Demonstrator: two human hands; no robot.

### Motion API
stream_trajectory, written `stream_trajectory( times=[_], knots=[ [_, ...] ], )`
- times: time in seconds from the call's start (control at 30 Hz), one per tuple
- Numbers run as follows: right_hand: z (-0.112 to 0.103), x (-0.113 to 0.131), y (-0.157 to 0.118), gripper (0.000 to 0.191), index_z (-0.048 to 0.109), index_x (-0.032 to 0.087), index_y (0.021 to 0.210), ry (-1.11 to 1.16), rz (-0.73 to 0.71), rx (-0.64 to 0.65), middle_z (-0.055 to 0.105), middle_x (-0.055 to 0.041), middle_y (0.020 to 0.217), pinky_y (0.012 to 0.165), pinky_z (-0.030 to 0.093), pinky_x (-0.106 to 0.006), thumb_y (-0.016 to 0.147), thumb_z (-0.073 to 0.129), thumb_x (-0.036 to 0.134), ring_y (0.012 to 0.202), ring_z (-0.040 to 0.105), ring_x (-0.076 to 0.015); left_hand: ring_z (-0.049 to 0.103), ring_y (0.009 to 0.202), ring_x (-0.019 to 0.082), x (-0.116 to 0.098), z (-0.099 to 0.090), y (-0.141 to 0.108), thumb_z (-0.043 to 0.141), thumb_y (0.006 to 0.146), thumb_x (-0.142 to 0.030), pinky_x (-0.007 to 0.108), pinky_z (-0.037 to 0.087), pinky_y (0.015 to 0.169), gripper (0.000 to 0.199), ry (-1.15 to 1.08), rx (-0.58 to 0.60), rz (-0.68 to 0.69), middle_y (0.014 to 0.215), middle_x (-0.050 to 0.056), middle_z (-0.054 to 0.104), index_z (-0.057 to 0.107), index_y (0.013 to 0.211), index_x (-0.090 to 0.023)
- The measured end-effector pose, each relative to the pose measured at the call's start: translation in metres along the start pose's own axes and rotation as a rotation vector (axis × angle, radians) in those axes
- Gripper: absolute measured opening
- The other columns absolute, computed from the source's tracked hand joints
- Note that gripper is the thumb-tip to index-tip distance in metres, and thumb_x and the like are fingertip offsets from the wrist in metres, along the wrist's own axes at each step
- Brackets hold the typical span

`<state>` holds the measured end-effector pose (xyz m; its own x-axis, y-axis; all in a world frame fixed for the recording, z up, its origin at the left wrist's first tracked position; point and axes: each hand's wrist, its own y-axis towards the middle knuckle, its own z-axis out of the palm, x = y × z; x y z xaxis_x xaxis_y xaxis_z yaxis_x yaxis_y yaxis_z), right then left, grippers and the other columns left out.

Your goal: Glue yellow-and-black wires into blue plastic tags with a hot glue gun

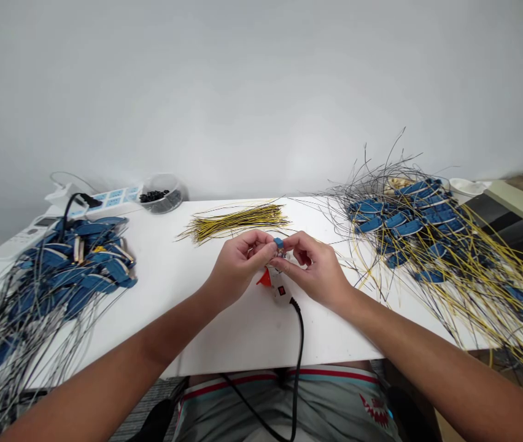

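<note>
My left hand point(246, 264) and my right hand point(313, 265) meet over the middle of the white table, fingertips nearly touching. Pinched between them is a small blue piece point(278, 243); its lower part and exact kind are hidden by my fingers. Right below my hands sits a whitish device point(282, 292) with a dark switch, a red-orange part point(264, 279) and a black power cord point(299, 344) running down past the table's front edge. Just behind my hands lies a bundle of yellow and black wires point(238, 222).
Blue parts with grey and black wires point(91, 264) pile up at left. More blue parts with yellow and black wires point(409, 215) heap at right. A clear round tub point(162, 195) of small black pieces stands at the back, beside a white power strip point(114, 197).
</note>
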<state>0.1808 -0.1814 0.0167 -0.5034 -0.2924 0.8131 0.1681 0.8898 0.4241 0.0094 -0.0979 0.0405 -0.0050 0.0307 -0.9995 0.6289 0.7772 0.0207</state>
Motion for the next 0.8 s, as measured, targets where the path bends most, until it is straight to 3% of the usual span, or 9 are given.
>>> stream_trajectory(
  times=[0.37,0.8],
  knots=[
    [-0.0005,-0.0011,0.0002,0.030,0.067,0.023,0.096,0.067,0.083,0.045,0.044,0.0055,0.065,0.057,0.031,-0.029,0.089,0.078,0.051,0.060,0.039,-0.0115,0.040,0.060,0.002,-0.0076,0.0016,-0.0007,0.074,0.088,-0.043,0.014,0.033,0.055,0.033,-0.061,0.055,-0.056,0.071,-0.003,0.050,0.061,0.093,-0.013],
    [-0.0015,0.0029,-0.0017,0.022,0.067,0.024,0.103,0.003,-0.013,0.057,0.049,0.0053,0.069,0.059,0.038,-0.027,0.094,0.074,0.042,0.062,0.046,-0.0105,0.047,0.066,0.007,-0.0041,0.0023,-0.0041,0.063,0.094,-0.043,0.018,0.040,0.061,0.028,0.045,0.067,-0.021,0.074,-0.001,0.052,0.057,0.094,-0.016]
  ],
)
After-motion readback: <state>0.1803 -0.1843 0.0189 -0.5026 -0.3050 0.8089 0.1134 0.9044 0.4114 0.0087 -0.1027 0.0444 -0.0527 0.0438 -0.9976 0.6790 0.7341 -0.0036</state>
